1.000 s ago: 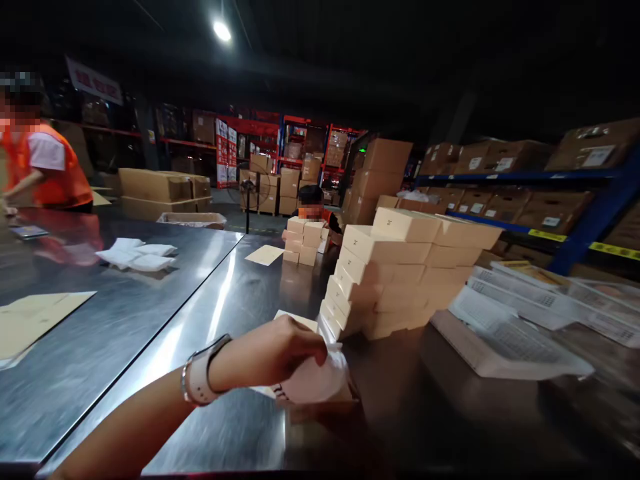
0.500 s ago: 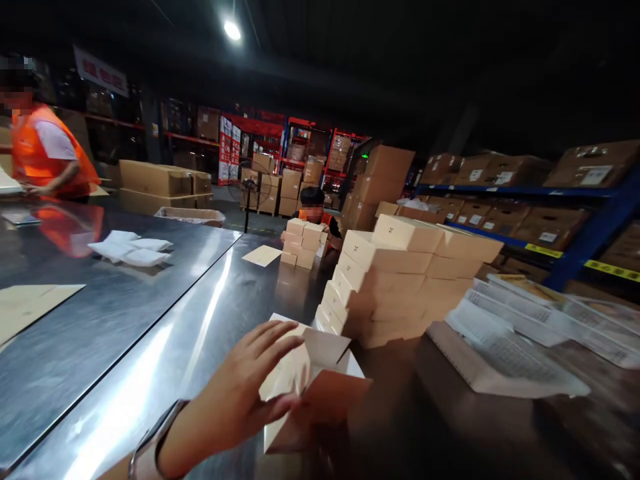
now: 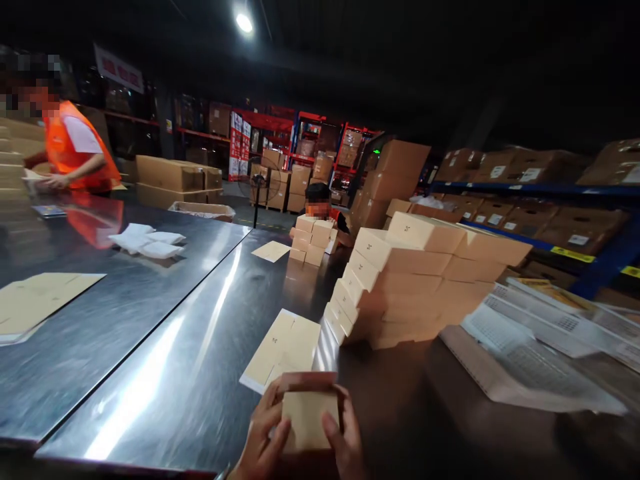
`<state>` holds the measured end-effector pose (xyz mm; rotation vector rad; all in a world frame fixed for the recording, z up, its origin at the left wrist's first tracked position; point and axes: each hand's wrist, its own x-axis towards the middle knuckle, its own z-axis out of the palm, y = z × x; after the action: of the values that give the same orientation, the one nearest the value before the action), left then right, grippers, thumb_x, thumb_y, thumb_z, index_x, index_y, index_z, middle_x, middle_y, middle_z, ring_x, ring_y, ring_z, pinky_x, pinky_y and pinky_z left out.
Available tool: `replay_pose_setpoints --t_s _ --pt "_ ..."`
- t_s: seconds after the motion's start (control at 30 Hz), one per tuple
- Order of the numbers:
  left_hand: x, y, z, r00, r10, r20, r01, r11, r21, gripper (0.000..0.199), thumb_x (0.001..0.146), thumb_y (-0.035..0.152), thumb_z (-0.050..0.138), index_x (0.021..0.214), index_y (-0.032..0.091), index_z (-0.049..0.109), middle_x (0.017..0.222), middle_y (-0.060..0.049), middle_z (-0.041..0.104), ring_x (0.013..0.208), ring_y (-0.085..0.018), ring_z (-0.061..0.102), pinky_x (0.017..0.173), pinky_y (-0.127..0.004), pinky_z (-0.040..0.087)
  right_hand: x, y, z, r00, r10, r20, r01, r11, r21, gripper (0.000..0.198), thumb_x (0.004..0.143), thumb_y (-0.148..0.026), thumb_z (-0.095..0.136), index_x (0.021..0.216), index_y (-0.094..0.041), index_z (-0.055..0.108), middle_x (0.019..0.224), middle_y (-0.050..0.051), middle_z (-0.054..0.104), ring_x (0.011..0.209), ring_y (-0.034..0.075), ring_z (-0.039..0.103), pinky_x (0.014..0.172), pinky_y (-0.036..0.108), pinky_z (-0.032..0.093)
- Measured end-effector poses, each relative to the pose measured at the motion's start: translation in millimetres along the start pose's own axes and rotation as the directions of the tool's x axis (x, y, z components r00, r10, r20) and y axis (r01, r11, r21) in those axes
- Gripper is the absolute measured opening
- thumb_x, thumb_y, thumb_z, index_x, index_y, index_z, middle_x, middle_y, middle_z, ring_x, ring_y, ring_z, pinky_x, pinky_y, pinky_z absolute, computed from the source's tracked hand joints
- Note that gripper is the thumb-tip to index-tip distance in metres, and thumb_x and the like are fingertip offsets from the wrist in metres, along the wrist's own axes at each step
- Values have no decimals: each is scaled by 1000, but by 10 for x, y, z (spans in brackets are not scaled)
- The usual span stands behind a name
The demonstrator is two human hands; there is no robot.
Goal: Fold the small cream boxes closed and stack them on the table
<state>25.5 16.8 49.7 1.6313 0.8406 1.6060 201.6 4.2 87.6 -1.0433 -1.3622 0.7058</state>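
Note:
Both my hands hold a small beige carton box (image 3: 309, 417) near the bottom edge, over the steel table (image 3: 200, 373). My left hand (image 3: 260, 443) grips its left side with the thumb on top. My right hand (image 3: 345, 440) grips its right side. Just beyond the box lies a flat stack of unfolded beige carton blanks (image 3: 283, 347). Behind that rises a tall leaning stack of closed beige boxes (image 3: 405, 280).
Flat packets in clear wrap (image 3: 530, 347) lie at the right. A second steel table (image 3: 100, 287) at left carries white pouches (image 3: 147, 241) and cardboard sheets (image 3: 35, 303). A person in an orange vest (image 3: 75, 150) works far left. Another person (image 3: 320, 203) sits behind a small box pile (image 3: 313, 241). Shelving with cartons fills the back.
My left hand lifted a carton off the table; it is now a closed box held by both hands close to me. My right hand has come into view.

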Motion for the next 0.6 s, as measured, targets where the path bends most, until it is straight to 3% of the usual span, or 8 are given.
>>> replay_pose_setpoints --t_s 0.1,0.2,0.3,0.37,0.4,0.47,0.53,0.6 --pt "-10 9 74 966 -168 -197 128 971 -204 41 89 61 62 116 31 68 131 -10 66 124 -32 62 105 -43 51 -21 54 91 975 219 25 -216 928 302 50 80 -43 71 124 -30 50 110 7 72 101 30 73 84 43 62" --pt "87 51 129 922 -324 -209 221 888 -403 65 81 71 68 131 32 55 132 -9 67 120 -29 66 100 -38 55 33 124 102 950 297 94 -311 887 341 66 76 -33 69 135 -25 41 114 11 71 99 30 73 83 46 62" --pt "265 182 78 938 -345 -44 330 923 -199 54 91 68 57 115 21 70 112 -12 76 105 -29 70 97 -39 56 141 74 58 997 18 -77 -17 1000 15 60 77 -29 70 133 -23 48 112 12 69 101 30 72 85 45 62" --pt "352 294 40 962 -260 79 266 961 -70 54 97 63 49 112 18 75 110 -14 77 102 -30 71 98 -41 56 204 -106 51 924 -342 -170 260 889 -377 44 84 -25 70 126 -25 58 112 11 66 105 27 70 90 41 62" --pt "371 342 38 971 -200 128 208 977 -53 54 99 60 46 118 18 74 116 -15 76 108 -31 71 102 -42 55 228 -234 60 870 -479 -117 358 777 -518 37 88 -23 67 124 -26 62 112 10 65 105 25 70 91 37 62" --pt "352 397 74 978 -114 175 126 990 -60 51 100 54 46 134 22 67 136 -15 69 127 -31 64 112 -42 50 262 -512 96 813 -569 122 513 602 -613 31 97 -18 59 126 -27 66 110 8 67 102 20 71 91 29 62" --pt "270 382 145 980 -104 172 115 992 -57 51 100 49 50 144 26 59 142 -13 66 132 -30 62 112 -41 50 286 -733 134 765 -585 270 614 536 -579 31 101 -16 52 128 -23 67 105 8 70 95 17 73 87 23 63" --pt "160 310 216 978 -138 153 143 989 -24 56 98 48 53 150 28 53 134 -12 71 120 -31 70 103 -41 57 303 -848 148 727 -639 253 645 509 -569 29 103 -17 50 124 -20 70 101 8 72 91 17 73 83 23 63"
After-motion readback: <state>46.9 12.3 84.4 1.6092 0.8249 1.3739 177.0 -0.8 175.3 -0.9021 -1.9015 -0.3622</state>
